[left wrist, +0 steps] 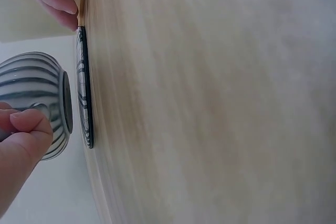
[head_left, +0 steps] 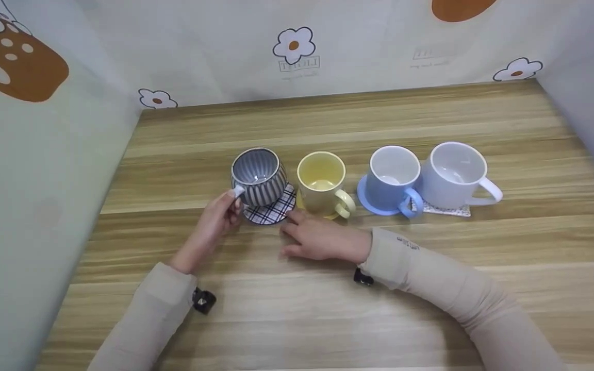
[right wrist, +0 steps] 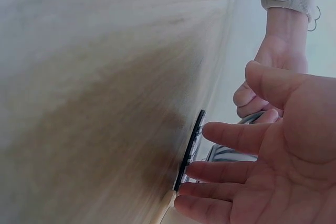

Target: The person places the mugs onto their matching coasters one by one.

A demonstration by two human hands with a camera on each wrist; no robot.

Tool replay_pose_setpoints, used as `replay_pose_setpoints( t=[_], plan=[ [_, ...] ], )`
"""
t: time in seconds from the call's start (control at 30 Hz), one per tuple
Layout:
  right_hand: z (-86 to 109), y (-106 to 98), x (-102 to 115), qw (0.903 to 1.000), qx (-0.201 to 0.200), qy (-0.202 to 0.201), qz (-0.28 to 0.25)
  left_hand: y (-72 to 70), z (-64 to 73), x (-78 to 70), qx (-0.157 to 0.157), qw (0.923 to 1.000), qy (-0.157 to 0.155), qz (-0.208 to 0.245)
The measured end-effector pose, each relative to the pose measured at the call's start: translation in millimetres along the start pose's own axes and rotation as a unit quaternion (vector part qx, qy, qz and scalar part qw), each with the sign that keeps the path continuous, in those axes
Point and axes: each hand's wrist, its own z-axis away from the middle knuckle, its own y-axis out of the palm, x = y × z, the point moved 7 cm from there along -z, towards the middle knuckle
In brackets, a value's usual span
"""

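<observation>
By its handle, my left hand (head_left: 211,226) pinches a grey-and-white striped mug (head_left: 266,186). In the left wrist view a narrow gap parts the base of the mug (left wrist: 31,85) from a round plaid coaster (left wrist: 84,87) with a dark rim. My right hand (head_left: 320,238) lies just right of the coaster, its fingers extended and spread, holding nothing. Fingertips of that hand reach the coaster's right edge; whether they press on it I cannot tell. Just beyond the right hand, a yellow mug (head_left: 320,180) stands on a yellow coaster, mostly hidden.
To the right, a blue mug (head_left: 390,185) stands on a blue round coaster (head_left: 369,203). Close beside it is a white mug (head_left: 451,178) on a patterned square coaster (head_left: 446,210). The wooden table (head_left: 297,309) meets a flower-printed wall covering (head_left: 214,51) at the back.
</observation>
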Motion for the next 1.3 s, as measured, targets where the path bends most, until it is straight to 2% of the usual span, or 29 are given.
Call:
replay_pose_setpoints(
  t=[0.3, 0.77, 1.13, 1.3],
  plan=[
    [-0.9, 1.9, -1.7, 0.9998, 0.009, 0.015, 0.000, -2.2, 3.3, 5.0, -0.012, 0.9995, -0.027, -0.015],
    [-0.6, 3.4, -2.3, 0.9995, 0.021, 0.023, -0.001, -0.6, 6.2, 5.9, -0.004, 0.9994, -0.025, -0.023],
    [0.1, 2.5, -1.8, 0.9996, 0.019, 0.023, 0.002, 0.3, 9.1, 5.2, 0.012, 0.9994, -0.027, -0.020],
    [0.3, 2.8, -2.3, 0.9992, 0.025, 0.028, -0.013, 2.9, 11.8, 5.3, 0.043, 0.9980, -0.037, -0.029]
  ],
)
